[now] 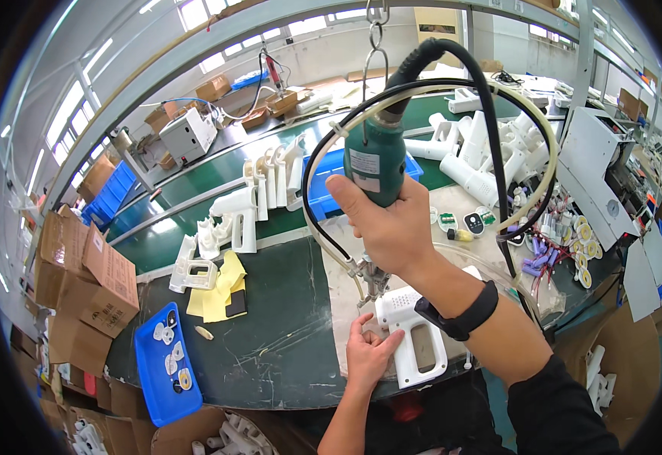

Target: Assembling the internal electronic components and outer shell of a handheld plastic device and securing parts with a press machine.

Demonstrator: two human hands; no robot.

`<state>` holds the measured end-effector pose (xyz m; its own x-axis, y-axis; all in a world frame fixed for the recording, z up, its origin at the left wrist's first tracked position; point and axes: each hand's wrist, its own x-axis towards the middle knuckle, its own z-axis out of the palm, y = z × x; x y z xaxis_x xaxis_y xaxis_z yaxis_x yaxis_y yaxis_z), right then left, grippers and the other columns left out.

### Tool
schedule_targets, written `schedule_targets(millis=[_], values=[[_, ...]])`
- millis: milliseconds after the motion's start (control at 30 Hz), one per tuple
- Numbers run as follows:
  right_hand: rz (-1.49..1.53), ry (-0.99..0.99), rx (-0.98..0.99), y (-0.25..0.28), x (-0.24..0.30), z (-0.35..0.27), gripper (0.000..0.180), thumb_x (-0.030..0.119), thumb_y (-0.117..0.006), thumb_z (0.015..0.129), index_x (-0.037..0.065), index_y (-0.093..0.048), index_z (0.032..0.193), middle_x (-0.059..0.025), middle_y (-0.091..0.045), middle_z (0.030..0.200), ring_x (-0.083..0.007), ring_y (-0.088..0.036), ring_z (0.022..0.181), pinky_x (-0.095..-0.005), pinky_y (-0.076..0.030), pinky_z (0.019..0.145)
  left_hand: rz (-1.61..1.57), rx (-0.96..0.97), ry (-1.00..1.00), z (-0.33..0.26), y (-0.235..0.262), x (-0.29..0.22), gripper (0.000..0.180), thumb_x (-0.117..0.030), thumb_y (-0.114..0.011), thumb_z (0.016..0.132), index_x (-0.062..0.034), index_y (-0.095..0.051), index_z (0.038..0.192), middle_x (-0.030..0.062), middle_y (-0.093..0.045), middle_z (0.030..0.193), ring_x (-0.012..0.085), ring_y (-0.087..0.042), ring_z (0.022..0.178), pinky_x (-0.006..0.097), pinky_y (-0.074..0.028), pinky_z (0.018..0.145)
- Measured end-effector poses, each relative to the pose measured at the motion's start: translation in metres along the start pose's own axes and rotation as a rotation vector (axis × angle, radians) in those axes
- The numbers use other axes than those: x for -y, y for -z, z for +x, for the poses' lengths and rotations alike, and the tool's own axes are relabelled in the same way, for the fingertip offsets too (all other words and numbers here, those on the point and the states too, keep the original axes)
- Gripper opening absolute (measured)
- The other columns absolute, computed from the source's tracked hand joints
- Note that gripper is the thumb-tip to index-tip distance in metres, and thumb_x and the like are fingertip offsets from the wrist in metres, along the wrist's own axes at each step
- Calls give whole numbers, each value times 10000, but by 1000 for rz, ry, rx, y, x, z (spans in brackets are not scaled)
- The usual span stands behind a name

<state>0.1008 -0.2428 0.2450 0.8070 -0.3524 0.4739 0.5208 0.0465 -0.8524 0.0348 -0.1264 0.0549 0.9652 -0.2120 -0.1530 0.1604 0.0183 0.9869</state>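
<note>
My right hand point(395, 227) is wrapped round a green electric screwdriver point(373, 163), which points downward and hangs from a hook and chain. The metal nose point(374, 279) of the screwdriver is close over one end of a white gun-shaped plastic housing point(436, 345). Whether the bit touches a screw is too small to tell. On the bench, my left hand point(369, 355) steadies that housing, its thumb against the looped handle and its other fingers by the end under the tool. A black cable and a pale hose loop around the screwdriver.
A blue tray point(166, 398) with small round parts lies left, near yellow paper point(223, 287) and cardboard boxes point(88, 277). White housings point(232, 208) stand behind; more are piled point(483, 155) far right. Purple wired components point(541, 254) and a white machine point(596, 171) are at right.
</note>
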Motion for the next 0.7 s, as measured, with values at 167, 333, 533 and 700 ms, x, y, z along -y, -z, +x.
schedule_targets(millis=[167,333,533,700], values=[[-88,60,10,-1,6,-6,321,314,-762,833,21,-688,940,-36,-692,767,-71,-580,679,-263,-488,640,50,-6,-15,0,1,7,641,-130,-818,756,59,-456,1250,-74,-441,594,18,-400,537,199,-351,485],[-37,95,-27,4,16,-8,301,285,-762,842,10,-678,927,-16,-681,775,-54,-559,672,-252,-478,625,48,-13,-35,-1,1,11,670,-179,-832,743,65,-468,1250,-63,-452,591,29,-410,539,210,-352,485],[162,139,-2,10,59,-12,218,220,-750,865,16,-679,903,24,-649,765,-28,-527,679,-212,-433,590,111,-52,-75,0,0,-2,679,-158,-819,749,68,-455,1276,-64,-434,587,36,-394,531,217,-341,486],[140,108,9,10,75,-25,232,229,-754,861,14,-675,897,31,-636,757,-30,-522,677,-220,-434,590,109,-116,-195,0,-3,-20,208,-93,-728,849,50,-613,946,-50,-525,668,13,-417,574,202,-329,502]])
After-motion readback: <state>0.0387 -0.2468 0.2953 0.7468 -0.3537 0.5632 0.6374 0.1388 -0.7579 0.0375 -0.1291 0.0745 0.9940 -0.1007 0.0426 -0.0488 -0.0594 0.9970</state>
